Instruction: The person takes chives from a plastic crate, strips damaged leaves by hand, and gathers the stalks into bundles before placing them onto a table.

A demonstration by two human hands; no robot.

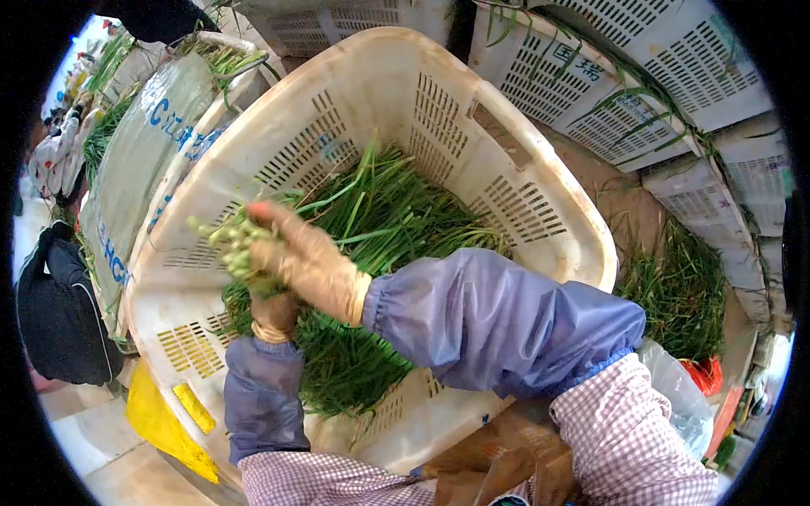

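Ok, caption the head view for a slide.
Left hand and right hand on a bunch of pale-tipped green stalks, above a white slotted basket of greens.

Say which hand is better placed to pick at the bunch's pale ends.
Right, probably: the right hand is up at the pale ends, while the left hand sits lower, partly hidden.

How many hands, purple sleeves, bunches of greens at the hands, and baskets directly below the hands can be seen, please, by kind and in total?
Left hand and right hand: 2
Left purple sleeve and right purple sleeve: 2
Bunch of greens: 1
Basket: 1
Total: 6
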